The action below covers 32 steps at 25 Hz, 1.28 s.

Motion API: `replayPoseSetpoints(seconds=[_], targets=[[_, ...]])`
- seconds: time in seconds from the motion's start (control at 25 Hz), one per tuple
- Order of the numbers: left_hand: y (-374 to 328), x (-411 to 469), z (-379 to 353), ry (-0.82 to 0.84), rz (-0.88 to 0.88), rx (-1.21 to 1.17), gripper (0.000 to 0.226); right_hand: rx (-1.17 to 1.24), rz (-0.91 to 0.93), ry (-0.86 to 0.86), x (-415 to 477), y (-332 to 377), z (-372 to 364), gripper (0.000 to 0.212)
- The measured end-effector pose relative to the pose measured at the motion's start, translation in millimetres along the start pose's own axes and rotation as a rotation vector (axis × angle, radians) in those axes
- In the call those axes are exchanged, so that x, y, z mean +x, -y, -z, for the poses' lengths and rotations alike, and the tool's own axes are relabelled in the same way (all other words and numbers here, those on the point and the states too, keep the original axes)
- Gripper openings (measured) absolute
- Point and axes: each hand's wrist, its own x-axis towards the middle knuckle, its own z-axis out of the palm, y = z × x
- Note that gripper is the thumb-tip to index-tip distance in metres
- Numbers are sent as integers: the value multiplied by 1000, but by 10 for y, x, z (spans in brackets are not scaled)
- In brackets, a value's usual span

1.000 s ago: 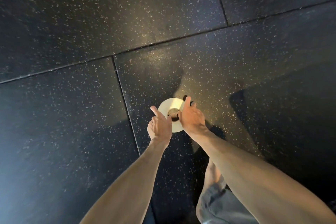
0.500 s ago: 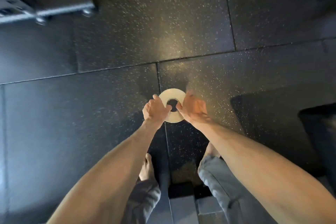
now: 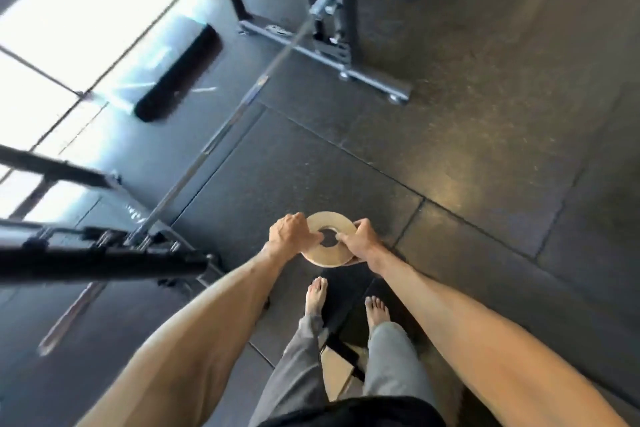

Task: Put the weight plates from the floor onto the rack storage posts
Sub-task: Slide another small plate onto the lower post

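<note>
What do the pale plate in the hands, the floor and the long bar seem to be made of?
The plate is pale tan and matte with a thick edge: perhaps rubber or coated metal, I cannot tell. The floor is dark speckled tiles with seams, likely rubber matting. The bar is silvery and shiny, probably steel.

Dark rubber-tiled floor, grey rack base, bare feet
</note>
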Motion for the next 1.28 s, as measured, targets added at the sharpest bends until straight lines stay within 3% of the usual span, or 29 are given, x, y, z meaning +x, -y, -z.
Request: replayPoseSetpoints(seconds=[0.2, 0.36, 0.6, 0.76, 0.84, 0.92, 1.08, 1.28], targets=[[1021, -542, 304, -27, 266, -274, 64, -195, 182, 268, -521, 893, -559, 48], [2001, -980, 212, -2, 490, -710, 59, -548, 482, 454, -910, 1295, -1273, 26], [3495, -2005, -321, 234, 677, -1056, 39, -1218, 983, 848, -1618, 1406, -2714, 39], [4606, -2674, -909, 493, 650, -1223, 46, -1464, 1093, 1078, -2226, 1207, -3900, 36], [5164, -3019, -1197, 597, 653, -1306, 50, -1571, 1149, 1178, -2577, 1071, -4521, 22], [5677, -3375, -1390, 621, 665, -1371, 41, -1615, 1168, 1244, -2935, 961, -5121, 9], [6657, -4009, -1643, 464, 763, -1564, 31, -1596, 1203, 1304, -3472, 844, -6330, 12], [7601, -4195, -1844, -63, 940, -1729, 56, -1609, 1202, 1290, -3651, 850, -7583, 10]])
